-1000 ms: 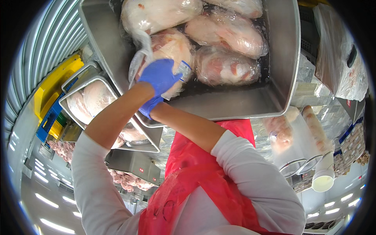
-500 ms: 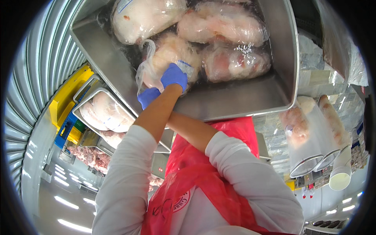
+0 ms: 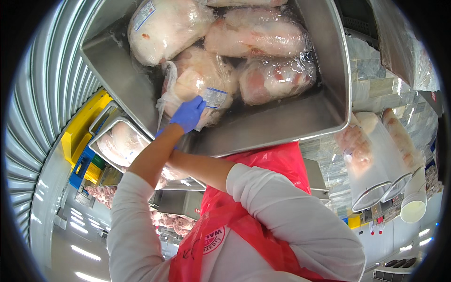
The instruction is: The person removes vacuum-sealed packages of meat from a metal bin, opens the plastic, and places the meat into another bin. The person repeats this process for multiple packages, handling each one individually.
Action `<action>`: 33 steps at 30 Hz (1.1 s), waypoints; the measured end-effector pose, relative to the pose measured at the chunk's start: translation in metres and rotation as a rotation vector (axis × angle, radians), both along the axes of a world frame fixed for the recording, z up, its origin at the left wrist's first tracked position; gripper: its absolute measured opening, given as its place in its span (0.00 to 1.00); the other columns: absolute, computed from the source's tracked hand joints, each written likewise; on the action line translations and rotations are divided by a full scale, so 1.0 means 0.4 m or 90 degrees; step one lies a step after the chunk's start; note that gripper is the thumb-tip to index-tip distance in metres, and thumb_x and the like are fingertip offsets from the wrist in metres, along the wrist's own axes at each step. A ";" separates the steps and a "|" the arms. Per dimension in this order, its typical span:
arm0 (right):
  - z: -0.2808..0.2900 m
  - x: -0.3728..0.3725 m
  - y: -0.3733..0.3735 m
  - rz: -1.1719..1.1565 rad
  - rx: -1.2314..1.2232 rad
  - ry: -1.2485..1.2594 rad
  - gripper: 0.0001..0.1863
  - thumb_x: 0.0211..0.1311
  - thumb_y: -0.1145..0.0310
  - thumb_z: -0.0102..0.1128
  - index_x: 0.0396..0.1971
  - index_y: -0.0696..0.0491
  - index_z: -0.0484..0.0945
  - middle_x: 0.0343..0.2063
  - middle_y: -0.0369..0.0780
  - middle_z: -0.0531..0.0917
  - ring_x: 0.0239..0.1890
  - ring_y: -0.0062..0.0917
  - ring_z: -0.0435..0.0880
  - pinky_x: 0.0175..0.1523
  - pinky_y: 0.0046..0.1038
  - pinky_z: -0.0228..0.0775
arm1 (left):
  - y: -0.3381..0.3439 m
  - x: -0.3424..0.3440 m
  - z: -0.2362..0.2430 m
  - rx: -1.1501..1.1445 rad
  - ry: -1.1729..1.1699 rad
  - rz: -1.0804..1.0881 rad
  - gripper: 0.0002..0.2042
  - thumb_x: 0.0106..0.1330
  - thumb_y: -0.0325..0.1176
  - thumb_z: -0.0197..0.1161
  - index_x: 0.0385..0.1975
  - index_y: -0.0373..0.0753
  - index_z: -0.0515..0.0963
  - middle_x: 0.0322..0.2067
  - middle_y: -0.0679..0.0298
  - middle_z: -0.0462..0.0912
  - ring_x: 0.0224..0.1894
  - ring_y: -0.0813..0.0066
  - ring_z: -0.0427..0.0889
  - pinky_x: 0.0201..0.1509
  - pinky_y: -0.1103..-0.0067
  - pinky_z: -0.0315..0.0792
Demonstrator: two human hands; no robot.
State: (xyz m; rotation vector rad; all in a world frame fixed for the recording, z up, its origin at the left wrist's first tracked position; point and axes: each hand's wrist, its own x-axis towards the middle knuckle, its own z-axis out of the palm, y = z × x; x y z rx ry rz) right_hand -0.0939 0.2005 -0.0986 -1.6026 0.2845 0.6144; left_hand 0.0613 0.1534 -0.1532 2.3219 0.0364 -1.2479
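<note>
A large bagged piece of pale meat (image 3: 195, 77) lies in dark liquid in a deep steel tub (image 3: 282, 120). It has a blue-edged label (image 3: 216, 97) and a gathered clear plastic end (image 3: 170, 82) on its left side. My left hand (image 3: 188, 115), in a blue glove, is at the near side of this bag, fingers bunched on the plastic beside the label's lower left corner. My forearms cross, the left over the right. My right hand (image 3: 160, 133), also gloved in blue, is mostly hidden behind the left forearm near the tub's near wall; its fingers do not show.
More bagged meat pieces (image 3: 256, 33) share the tub. Below left stands a smaller steel bin (image 3: 105, 150) of bagged meat, beside a yellow plastic piece (image 3: 87, 115). At right are meat pieces in clear, rimmed tubes (image 3: 371, 188) and a white bucket (image 3: 413, 209).
Both hands have moved toward me and to the left. The left hand has slid off the label, which now shows more fully. My right hand has become mostly hidden behind the left forearm.
</note>
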 end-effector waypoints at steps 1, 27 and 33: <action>0.012 0.010 -0.010 0.004 0.039 0.051 0.14 0.59 0.63 0.47 0.43 0.52 0.69 0.38 0.37 0.76 0.44 0.24 0.73 0.46 0.27 0.65 | 0.038 -0.019 -0.002 -0.049 -0.091 -0.118 0.11 0.63 0.39 0.48 0.37 0.38 0.70 0.31 0.45 0.76 0.36 0.46 0.75 0.35 0.60 0.68; -0.375 0.450 -0.579 0.233 -0.349 -0.073 0.31 0.51 0.53 0.58 0.49 0.62 0.69 0.45 0.54 0.74 0.49 0.43 0.72 0.55 0.36 0.63 | -0.104 -0.197 -0.050 -0.078 0.010 0.046 0.12 0.62 0.41 0.51 0.31 0.38 0.71 0.30 0.50 0.76 0.35 0.48 0.74 0.39 0.63 0.69; -0.373 0.414 -0.589 0.097 -0.283 0.031 0.20 0.51 0.63 0.59 0.42 0.59 0.75 0.39 0.52 0.77 0.43 0.42 0.76 0.50 0.35 0.67 | -0.166 -0.250 -0.184 -0.060 0.091 0.061 0.13 0.61 0.43 0.51 0.38 0.40 0.73 0.36 0.51 0.78 0.39 0.50 0.75 0.43 0.65 0.69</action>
